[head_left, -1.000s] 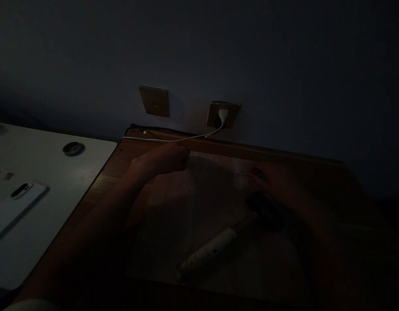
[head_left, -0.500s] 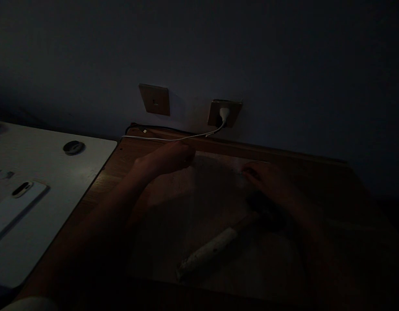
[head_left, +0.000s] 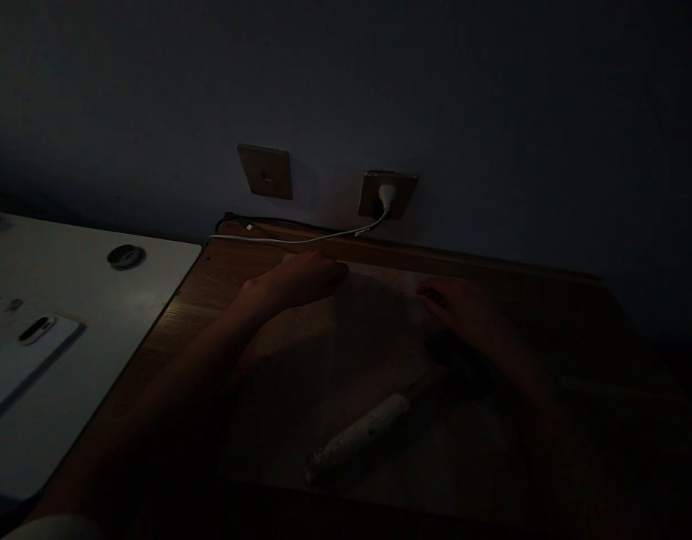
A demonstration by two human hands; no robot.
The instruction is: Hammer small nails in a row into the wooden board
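The scene is very dark. A pale, thin sheet [head_left: 301,397] lies on the wooden table, and on it rests what looks like a hammer [head_left: 362,433], with a whitish wrapped grip and a dark head in shadow at the right. My left hand [head_left: 315,276] is closed at the sheet's far left edge; whatever its fingers hold is hidden. Over the far right part of the sheet, beyond the hammer's head, my right hand [head_left: 455,300] has thumb and fingers pinched together. The darkness hides what, if anything, sits in that pinch.
Left of the wooden table [head_left: 193,289] stands a white table [head_left: 115,322] bearing a phone [head_left: 47,337] and a dark ring-shaped object [head_left: 126,256]. A white cable [head_left: 301,241] runs along the back edge to a plug [head_left: 387,196] in a wall socket [head_left: 405,191].
My left hand has shifted slightly to the right along the sheet's far edge. My right hand has barely moved; the hammer lies where it was.
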